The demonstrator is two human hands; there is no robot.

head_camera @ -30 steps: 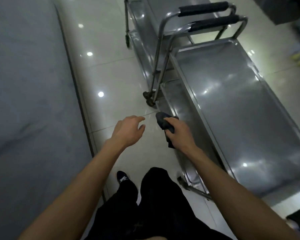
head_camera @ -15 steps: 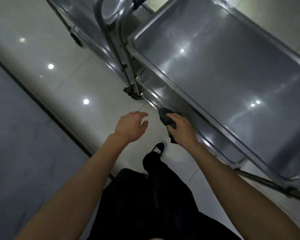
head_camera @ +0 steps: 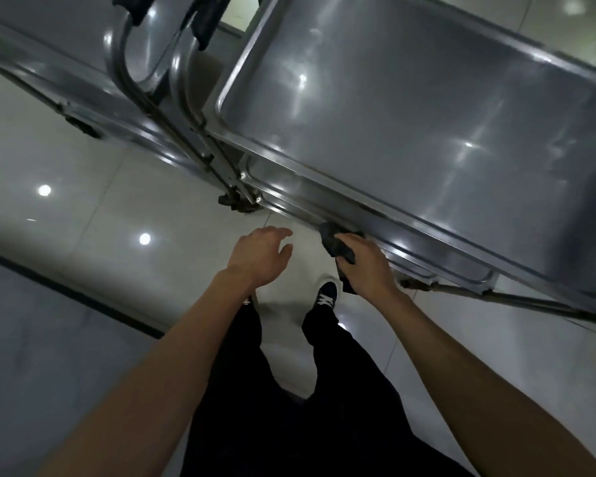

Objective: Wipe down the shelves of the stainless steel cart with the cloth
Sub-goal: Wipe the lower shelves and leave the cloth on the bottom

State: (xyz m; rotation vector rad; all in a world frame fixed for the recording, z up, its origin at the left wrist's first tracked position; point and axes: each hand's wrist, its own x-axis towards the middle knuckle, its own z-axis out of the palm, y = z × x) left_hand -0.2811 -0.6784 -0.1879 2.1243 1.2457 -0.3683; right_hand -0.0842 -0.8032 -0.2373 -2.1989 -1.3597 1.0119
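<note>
A person in black trousers stands over a shiny stainless steel cart (head_camera: 410, 115) with a tray-like top shelf. Within the last second they have stepped closer, and their right hand (head_camera: 367, 266), fingers curled tight around a bunched dark grey cloth (head_camera: 336, 244), has reached the near edge of a lower shelf (head_camera: 386, 232), where the cloth now appears to touch the rim. Their left hand (head_camera: 258, 256) hovers just beside it over the pale tiled floor (head_camera: 83, 187), fingers loosely spread, holding nothing. Wiping looks about to begin; the top shelf seems untouched.
</note>
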